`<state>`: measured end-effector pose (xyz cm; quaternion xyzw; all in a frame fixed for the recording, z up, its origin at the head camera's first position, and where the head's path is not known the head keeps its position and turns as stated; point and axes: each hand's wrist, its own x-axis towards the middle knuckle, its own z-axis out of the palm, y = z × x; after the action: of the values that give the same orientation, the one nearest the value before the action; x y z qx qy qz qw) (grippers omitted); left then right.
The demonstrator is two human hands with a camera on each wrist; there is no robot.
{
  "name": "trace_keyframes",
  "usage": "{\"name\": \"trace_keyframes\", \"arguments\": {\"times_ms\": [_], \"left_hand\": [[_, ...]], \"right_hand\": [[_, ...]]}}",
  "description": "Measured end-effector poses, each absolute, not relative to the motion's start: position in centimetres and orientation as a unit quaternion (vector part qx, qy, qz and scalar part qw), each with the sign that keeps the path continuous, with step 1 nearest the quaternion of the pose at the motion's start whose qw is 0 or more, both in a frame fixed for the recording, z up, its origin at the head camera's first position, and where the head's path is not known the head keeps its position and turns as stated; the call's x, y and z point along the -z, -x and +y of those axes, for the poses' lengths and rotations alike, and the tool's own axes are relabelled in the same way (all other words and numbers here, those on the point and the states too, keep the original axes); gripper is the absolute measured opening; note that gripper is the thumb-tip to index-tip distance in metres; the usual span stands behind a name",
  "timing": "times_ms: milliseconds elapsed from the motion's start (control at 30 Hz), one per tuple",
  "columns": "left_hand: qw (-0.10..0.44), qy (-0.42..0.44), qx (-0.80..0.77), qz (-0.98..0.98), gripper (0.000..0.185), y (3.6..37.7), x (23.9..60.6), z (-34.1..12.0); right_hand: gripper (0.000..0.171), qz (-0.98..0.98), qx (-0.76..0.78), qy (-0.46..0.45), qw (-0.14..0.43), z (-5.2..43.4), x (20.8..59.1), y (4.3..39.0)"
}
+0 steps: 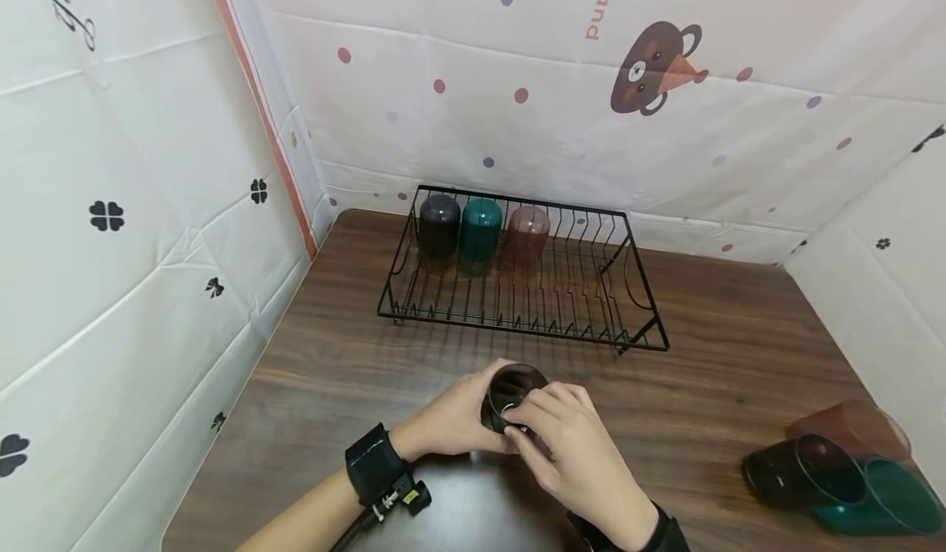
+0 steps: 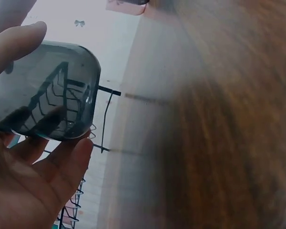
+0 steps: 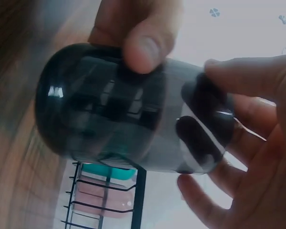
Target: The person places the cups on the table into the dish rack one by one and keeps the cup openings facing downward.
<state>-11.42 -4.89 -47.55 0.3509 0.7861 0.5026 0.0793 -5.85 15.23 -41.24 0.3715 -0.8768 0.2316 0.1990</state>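
A see-through dark grey cup (image 1: 493, 411) is held over the near middle of the table, its mouth tilted up towards the head camera. My left hand (image 1: 460, 414) grips it round the body; in the left wrist view the rounded base of the cup (image 2: 52, 95) shows between thumb and fingers. At the rim is my right hand (image 1: 572, 445), its fingers reaching into the mouth and its thumb outside. Through the wall of the cup (image 3: 105, 109), dark finger shapes show near the rim in the right wrist view.
Beyond the hands stands a black wire rack (image 1: 523, 328). Upside down along its back left are a dark grey cup (image 1: 439, 227), a teal cup (image 1: 480, 230) and a pink cup (image 1: 527, 236). At the table's right lie another pink cup (image 1: 850, 427), dark cup (image 1: 783, 474) and teal cup (image 1: 905, 494).
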Motion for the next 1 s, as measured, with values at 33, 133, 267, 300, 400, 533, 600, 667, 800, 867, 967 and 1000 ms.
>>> {"name": "trace_keyframes", "arguments": {"times_ms": [33,133,267,300,400,533,600,667,800,867,967,1000], "left_hand": [[0.081,-0.351,-0.504,0.785,0.081,11.4,47.5,-4.9],[0.08,-0.352,-0.501,0.786,0.079,11.4,47.5,-4.9],[0.064,-0.361,-0.487,0.793,0.078,11.4,47.7,-5.0],[0.062,-0.363,-0.483,0.795,0.079,11.4,47.8,-5.0],[0.06,-0.368,-0.483,0.792,0.08,11.4,48.0,-5.0],[0.069,-0.366,-0.503,0.779,0.081,11.3,48.4,-5.0],[0.068,-0.367,-0.51,0.775,0.08,11.2,48.5,-5.0],[0.072,-0.363,-0.517,0.772,0.08,11.1,48.6,-5.0],[0.069,-0.361,-0.517,0.773,0.082,11.1,48.6,-5.1],[0.072,-0.361,-0.519,0.771,0.081,11.2,48.6,-5.1],[0.079,-0.364,-0.523,0.766,0.079,11.2,48.6,-5.2],[0.082,-0.363,-0.523,0.767,0.079,11.2,48.6,-5.2]], "right_hand": [[0.007,-0.875,-0.239,-0.371,0.198,15.2,41.3,5.9],[0.014,-0.868,-0.272,-0.363,0.201,15.3,41.7,6.1],[0.047,-0.869,-0.307,-0.332,0.199,15.5,42.3,6.5],[0.056,-0.872,-0.314,-0.319,0.196,15.6,42.4,6.6],[0.075,-0.875,-0.332,-0.295,0.191,15.6,43.1,6.9],[0.078,-0.847,-0.383,-0.312,0.195,15.7,44.5,7.7],[0.075,-0.828,-0.409,-0.331,0.196,15.7,45.1,8.1],[0.074,-0.812,-0.427,-0.343,0.201,15.7,45.6,8.4],[0.077,-0.794,-0.447,-0.351,0.214,15.6,46.1,8.7],[0.078,-0.788,-0.455,-0.351,0.221,15.6,46.2,8.8],[0.078,-0.776,-0.468,-0.354,0.23,15.6,46.4,8.8],[0.078,-0.77,-0.475,-0.356,0.232,15.5,46.4,8.8]]}}
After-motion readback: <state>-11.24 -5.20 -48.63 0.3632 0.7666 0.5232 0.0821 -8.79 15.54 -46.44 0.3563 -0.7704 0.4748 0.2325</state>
